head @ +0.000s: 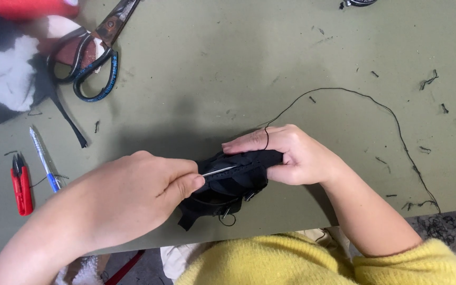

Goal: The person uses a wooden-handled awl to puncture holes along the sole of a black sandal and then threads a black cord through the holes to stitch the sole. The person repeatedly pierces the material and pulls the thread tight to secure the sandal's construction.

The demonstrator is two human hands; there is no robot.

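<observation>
The black fabric piece (233,182) sits low in the centre of the frame, at the near edge of the olive-green tabletop (212,68). The left hand (127,198) is closed in a pinch: thumb and forefinger grip a sewing needle (219,170), whose silver shaft lies across the top of the fabric and points right. The right hand (291,155) is curled around the right end of the fabric piece, fingers laid flat on top, thumb side beneath, holding it firmly. A black thread (376,103) crosses the right forefinger, then arcs up over the tabletop and down to the right edge, ending in a tangle of thread scraps.

At the upper left of the frame lie large scissors (93,55) with black handles, partly over a pile of white and dark cloth (6,74). At the left edge lie red thread snips (21,184) and, just beside them, a clear-barrelled blue pen (44,158). Yellow sleeves (270,261) fill the bottom of the frame.
</observation>
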